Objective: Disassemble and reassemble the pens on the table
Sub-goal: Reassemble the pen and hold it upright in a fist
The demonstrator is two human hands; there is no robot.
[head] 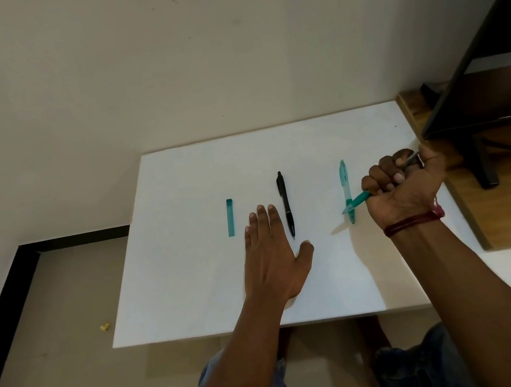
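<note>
While my right grip fists around the teal pen just above the tabletop, the left grip lies flat, holding nothing. Pen judged light, stiff, slick; hold by the darker front section for twisting.

Loose piece left of middle pen; on table
</note>
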